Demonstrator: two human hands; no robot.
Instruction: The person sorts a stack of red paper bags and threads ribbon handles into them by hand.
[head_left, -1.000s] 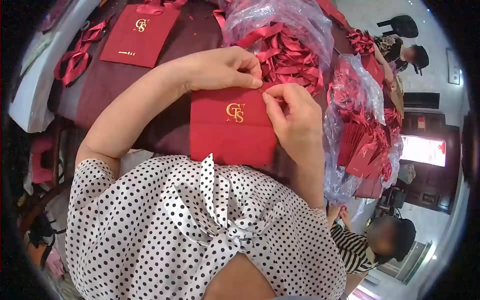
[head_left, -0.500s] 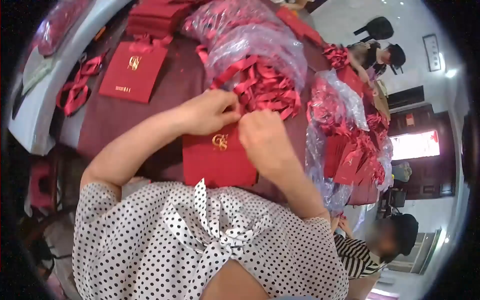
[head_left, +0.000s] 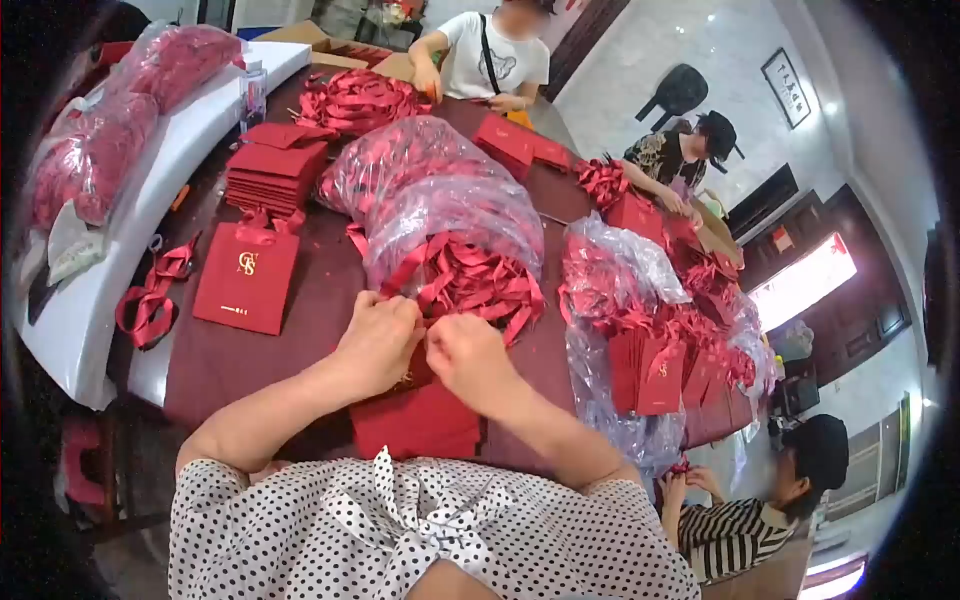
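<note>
Both of my hands are closed in a pinch at the top edge of a red gift bag (head_left: pixel 405 380), which lies on a stack of red bags (head_left: pixel 418 422) close to my body. My left hand (head_left: pixel 378 342) is at the bag's left upper side, and my right hand (head_left: pixel 472 362) is at its right, fingertips nearly meeting. Part of the gold print is covered by my hands. Just beyond them, red ribbons (head_left: pixel 480 290) spill from a clear plastic bag (head_left: pixel 455 205). Whether a ribbon end is between my fingers is hidden.
Left lies a red bag with a ribbon bow (head_left: pixel 245 285), below a stack of red bags (head_left: pixel 270 178). A loose ribbon (head_left: pixel 150 305) is near the white ledge (head_left: pixel 200 130). More ribboned bags (head_left: pixel 660 375) stand at right. Several people work around the dark red table (head_left: pixel 330 270).
The camera view has tilted up, so my hands and the bags sit lower and more of the far table and another person show. My hands stay together at the bag's top edge.
</note>
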